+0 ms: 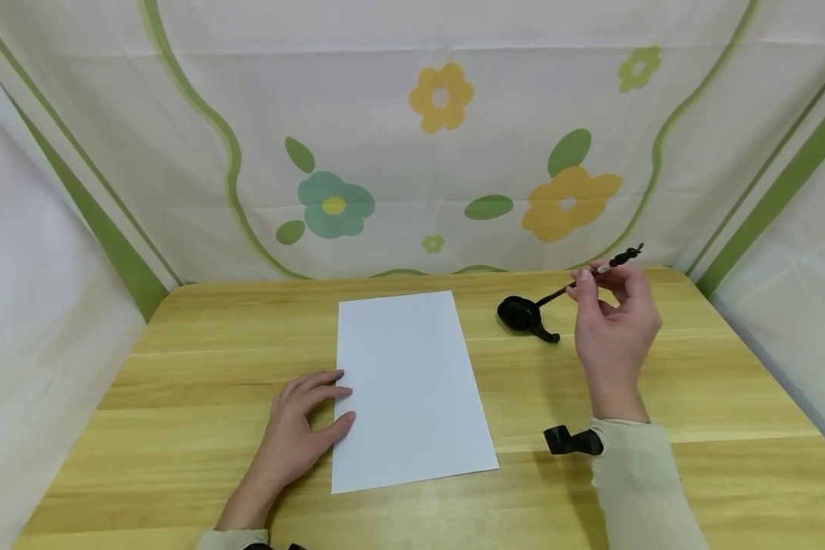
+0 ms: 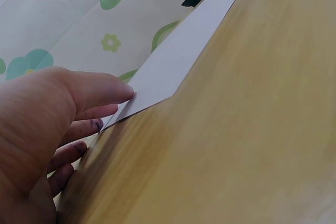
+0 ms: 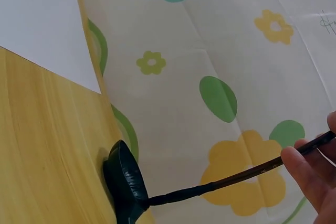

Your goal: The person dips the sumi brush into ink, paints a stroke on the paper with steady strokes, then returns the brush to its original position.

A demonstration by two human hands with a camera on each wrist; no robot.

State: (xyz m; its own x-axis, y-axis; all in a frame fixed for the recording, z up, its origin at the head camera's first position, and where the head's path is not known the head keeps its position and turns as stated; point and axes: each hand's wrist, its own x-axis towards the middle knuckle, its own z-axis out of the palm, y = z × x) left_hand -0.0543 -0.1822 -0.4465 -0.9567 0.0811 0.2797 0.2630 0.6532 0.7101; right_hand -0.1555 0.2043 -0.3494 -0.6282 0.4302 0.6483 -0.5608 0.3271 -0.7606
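In the head view, my right hand pinches a dark writing brush by its upper handle, so the brush slants down to the left. The brush's dark bristle end meets the rim of a small black ink dish, which has a curved handle or spout. Whether the tip lies inside the dish I cannot tell. My left hand rests at the left edge of a blank white sheet of paper, fingers spread and fingertips on it. Dark stains mark several left fingertips.
The wooden table spans the lower view, its far edge meeting a white curtain printed with flowers. More white cloth hangs at both sides. A black wrist mount sits at the right sleeve.
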